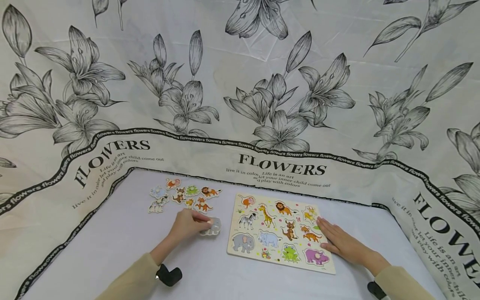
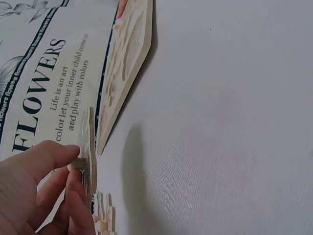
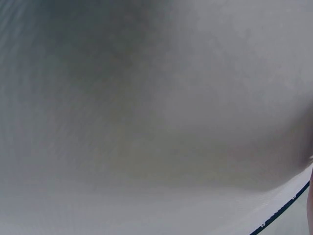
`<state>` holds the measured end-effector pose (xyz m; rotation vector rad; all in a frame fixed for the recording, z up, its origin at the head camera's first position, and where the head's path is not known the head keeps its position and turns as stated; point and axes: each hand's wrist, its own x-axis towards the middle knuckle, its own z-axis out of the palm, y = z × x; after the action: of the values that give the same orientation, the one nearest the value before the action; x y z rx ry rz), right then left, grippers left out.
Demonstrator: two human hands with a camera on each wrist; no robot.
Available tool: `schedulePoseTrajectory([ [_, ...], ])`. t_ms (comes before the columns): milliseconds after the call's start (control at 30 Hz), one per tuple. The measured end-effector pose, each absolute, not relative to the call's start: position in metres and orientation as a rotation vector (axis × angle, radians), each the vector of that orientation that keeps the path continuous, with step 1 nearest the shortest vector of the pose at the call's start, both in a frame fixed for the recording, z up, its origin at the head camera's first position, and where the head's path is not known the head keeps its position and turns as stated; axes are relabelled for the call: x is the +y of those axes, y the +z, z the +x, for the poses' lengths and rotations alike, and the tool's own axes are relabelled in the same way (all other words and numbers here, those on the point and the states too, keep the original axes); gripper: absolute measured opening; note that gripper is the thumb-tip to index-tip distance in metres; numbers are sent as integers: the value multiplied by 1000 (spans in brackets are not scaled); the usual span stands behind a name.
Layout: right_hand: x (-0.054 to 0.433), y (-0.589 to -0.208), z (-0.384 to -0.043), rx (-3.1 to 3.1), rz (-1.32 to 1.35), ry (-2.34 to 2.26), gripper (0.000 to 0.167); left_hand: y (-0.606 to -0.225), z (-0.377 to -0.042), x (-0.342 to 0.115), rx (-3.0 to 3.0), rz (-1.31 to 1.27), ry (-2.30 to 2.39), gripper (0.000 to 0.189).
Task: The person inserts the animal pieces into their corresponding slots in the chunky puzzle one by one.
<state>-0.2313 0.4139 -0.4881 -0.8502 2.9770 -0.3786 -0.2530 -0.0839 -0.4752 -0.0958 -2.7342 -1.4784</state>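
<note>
My left hand (image 1: 189, 225) pinches a grey elephant puzzle piece (image 1: 213, 227) by its knob, left of the wooden animal puzzle board (image 1: 258, 260). In the left wrist view the piece (image 2: 92, 147) is edge-on, raised off the cloth, with thumb and fingertips on the knob. My right hand (image 1: 345, 243) rests with extended fingers on the board's right edge. A purple hippo piece (image 1: 316, 257) with a knob sits in the board's lower right corner. The right wrist view shows mostly cloth and shadow, with a sliver of hand at its right edge.
Behind the left hand lie several loose pieces, among them a zebra (image 1: 158, 204), a frog (image 1: 192, 190) and a lion (image 1: 211, 191). White cloth (image 1: 202, 275) covers the table. A flower-printed curtain (image 1: 202, 158) borders its back and sides.
</note>
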Motion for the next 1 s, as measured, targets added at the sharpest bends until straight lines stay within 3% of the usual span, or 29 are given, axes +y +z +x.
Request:
schedulePoseTrajectory([
  [1000, 414, -490, -232, 2991, -898, -372, 67, -475, -240, -31, -2723, -390, -1569, 14],
])
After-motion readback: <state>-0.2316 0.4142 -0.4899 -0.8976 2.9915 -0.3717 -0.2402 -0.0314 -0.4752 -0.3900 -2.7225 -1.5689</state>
